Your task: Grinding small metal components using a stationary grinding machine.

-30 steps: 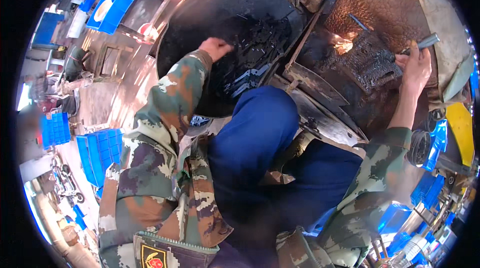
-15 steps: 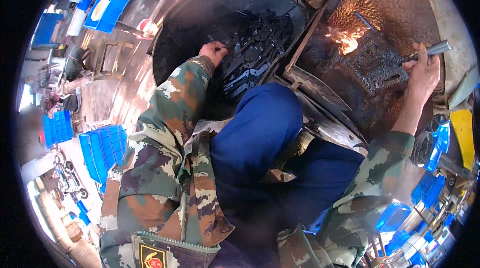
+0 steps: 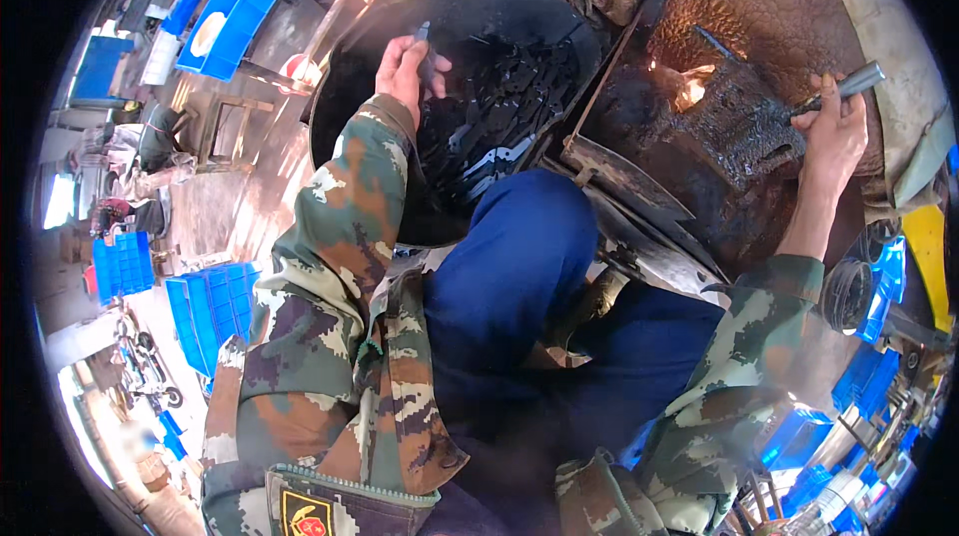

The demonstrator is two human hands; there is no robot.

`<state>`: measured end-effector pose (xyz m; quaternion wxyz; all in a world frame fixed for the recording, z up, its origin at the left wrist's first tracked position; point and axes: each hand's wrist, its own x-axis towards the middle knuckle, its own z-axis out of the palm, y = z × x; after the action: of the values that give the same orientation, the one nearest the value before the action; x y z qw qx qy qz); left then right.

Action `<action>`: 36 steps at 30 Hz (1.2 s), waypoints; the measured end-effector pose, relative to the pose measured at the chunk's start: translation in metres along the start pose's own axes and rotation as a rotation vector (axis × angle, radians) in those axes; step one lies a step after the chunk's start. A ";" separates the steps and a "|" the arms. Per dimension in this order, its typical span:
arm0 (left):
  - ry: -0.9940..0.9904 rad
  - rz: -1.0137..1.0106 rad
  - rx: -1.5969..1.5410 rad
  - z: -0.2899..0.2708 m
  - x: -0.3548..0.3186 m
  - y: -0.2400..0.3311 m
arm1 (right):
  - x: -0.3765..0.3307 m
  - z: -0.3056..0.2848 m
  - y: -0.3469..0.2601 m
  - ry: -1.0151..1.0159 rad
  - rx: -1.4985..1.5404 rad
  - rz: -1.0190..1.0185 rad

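Observation:
My left hand [image 3: 400, 76] is closed over the left side of a wide black tub [image 3: 350, 66]. Between its fingers stands a slim dark metal piece [image 3: 424, 33], its tip pointing up. Many flat dark metal pieces [image 3: 509, 101] lie heaped in that tub. To the right, my right hand [image 3: 837, 131] is wrapped round a tool with a grey round handle [image 3: 864, 78]. The tool's other end is hidden by a dark, crusted block [image 3: 744, 126]. Beyond the block, an orange glow [image 3: 691, 88] shows near a thin bluish metal piece [image 3: 712, 41].
A rusty metal edge [image 3: 604, 76] divides the tub from the wet brown work area. My blue-trousered knee [image 3: 534, 226] rises close to the tub. Blue crates [image 3: 210, 306] stand at the left, and a person [image 3: 160, 136] sits farther off there.
My left hand has risen from the heap, moving up and slightly left, with a slim dark piece now showing in it. My right hand has shifted slightly left. The orange glow has shrunk.

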<state>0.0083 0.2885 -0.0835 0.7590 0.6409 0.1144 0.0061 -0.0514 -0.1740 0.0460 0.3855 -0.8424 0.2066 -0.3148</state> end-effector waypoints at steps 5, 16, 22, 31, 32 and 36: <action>-0.129 -0.103 -0.120 0.038 -0.018 0.030 | 0.001 -0.006 -0.003 -0.003 -0.029 0.015; -0.626 -0.151 -0.191 0.170 -0.064 0.086 | 0.002 -0.003 -0.003 -0.023 0.025 -0.011; -0.831 -0.439 -0.623 0.276 -0.092 0.092 | 0.003 -0.006 0.004 -0.038 0.059 -0.025; -0.738 -0.579 -0.938 0.339 -0.098 0.045 | 0.017 -0.018 0.018 -0.056 -0.019 -0.058; -0.709 -0.603 -0.974 0.336 -0.099 0.039 | 0.017 -0.015 0.018 -0.070 -0.008 -0.058; -0.625 -0.581 -0.840 0.337 -0.105 0.032 | 0.016 -0.015 0.020 -0.087 0.043 0.010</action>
<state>-0.0286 -0.0498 0.0167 0.9158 0.1997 0.0442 -0.3457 -0.0525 -0.2032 0.0433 0.4135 -0.8458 0.1871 -0.2803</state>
